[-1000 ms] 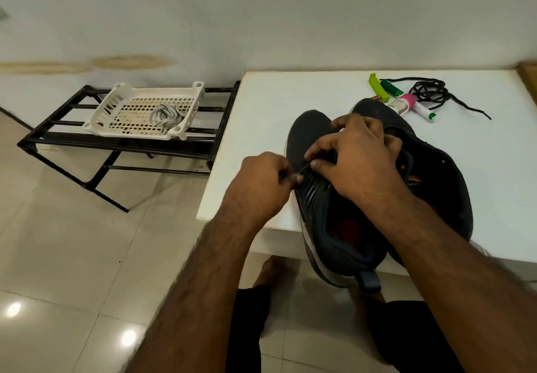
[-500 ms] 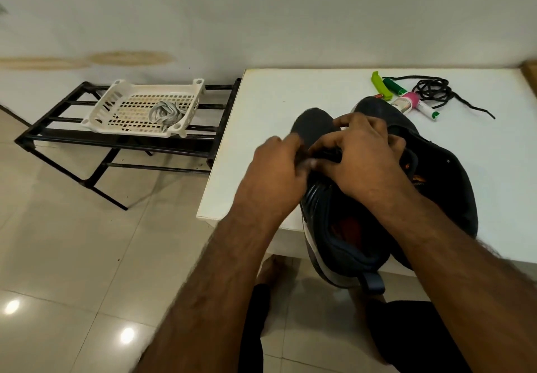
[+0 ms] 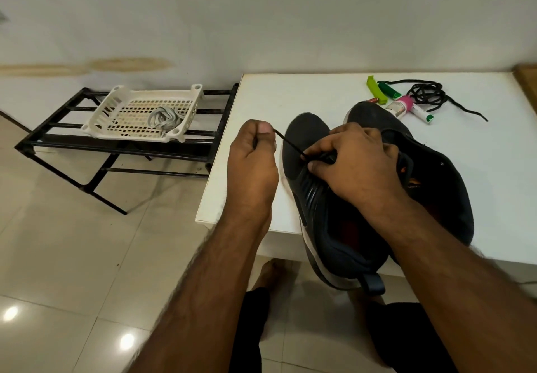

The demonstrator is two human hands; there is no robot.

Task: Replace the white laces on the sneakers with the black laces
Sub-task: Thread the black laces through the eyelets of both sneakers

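My left hand (image 3: 251, 159) pinches the black lace (image 3: 289, 145) taut; right hand (image 3: 353, 159) grips the sneaker (image 3: 308, 140), probably at the eyelet. A hard tug could unthread it.

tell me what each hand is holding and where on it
The left hand pinches the black lace near its free end, drawn out to the left. The right hand grips the near sneaker at its eyelets.
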